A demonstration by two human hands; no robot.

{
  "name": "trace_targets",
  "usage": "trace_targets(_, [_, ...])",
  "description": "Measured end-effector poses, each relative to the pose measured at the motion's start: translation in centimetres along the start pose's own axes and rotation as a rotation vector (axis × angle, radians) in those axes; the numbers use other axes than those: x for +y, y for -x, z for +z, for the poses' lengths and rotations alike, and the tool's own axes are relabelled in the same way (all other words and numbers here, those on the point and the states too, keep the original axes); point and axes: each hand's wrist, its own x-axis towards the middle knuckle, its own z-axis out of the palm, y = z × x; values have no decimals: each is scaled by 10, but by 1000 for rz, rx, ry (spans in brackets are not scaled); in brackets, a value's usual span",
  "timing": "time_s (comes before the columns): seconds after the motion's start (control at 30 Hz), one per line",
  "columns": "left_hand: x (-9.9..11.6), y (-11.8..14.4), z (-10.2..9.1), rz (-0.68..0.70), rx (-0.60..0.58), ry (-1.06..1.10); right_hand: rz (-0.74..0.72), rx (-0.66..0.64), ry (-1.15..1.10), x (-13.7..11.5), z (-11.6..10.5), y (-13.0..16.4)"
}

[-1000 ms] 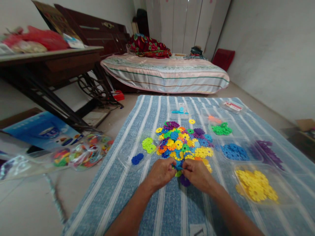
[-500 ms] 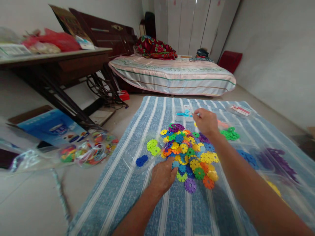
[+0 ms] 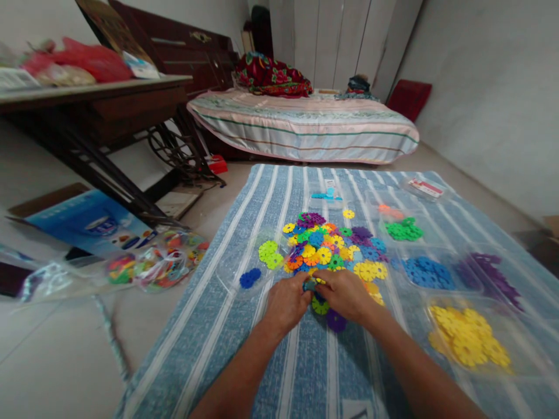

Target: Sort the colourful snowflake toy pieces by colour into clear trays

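A mixed pile of coloured snowflake discs [image 3: 332,247] lies on a blue striped mat [image 3: 279,361]. My left hand [image 3: 286,302] and my right hand [image 3: 345,294] meet at the pile's near edge, fingers pinched together on a blue disc [image 3: 311,284]. A lime disc [image 3: 320,305] and a purple disc [image 3: 336,320] lie just under my right hand. Clear trays hold sorted discs: lime and blue discs [image 3: 262,259] at the left, green discs [image 3: 404,230], blue discs [image 3: 423,272], purple discs [image 3: 491,273] and yellow discs [image 3: 469,337] at the right.
Bags of mixed discs [image 3: 152,267] lie on the floor left of the mat, beside a blue box [image 3: 87,224]. A sewing-machine table [image 3: 96,110] stands at the left. A bed [image 3: 305,125] fills the far side. A small clear packet [image 3: 421,187] sits at the mat's far right.
My right hand came back from the far side of the mat to the pile's near edge and joined my left hand on a blue disc.
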Motion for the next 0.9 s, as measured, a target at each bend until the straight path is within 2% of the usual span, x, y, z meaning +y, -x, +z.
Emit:
trace_targets(0.23, [3, -1, -4, -54, -29, -16, -69, -2, 19, 1, 12, -4])
trace_targets(0.37, [1, -2, -3, -36, -40, -20, -99, 30, -53, 6, 5, -8])
trace_targets(0.5, [-1, -1, -1, -23, -31, -17, -79, 163, -88, 16, -29, -37])
trace_targets(0.63, [-1, 1, -1, -10, -32, -10, 51, 437, -66, 27, -81, -92])
trace_targets(0.73, [-2, 1, -2, -1, -31, -4, 125, 570, -58, 30, -101, -113])
trace_targets(0.8, [-2, 1, -1, 3, -36, -6, 95, 525, -56, 27, -95, -105])
trace_targets(0.9, [-2, 0, 0, -1, -41, -23, -58, 282, -45, 17, -66, -67])
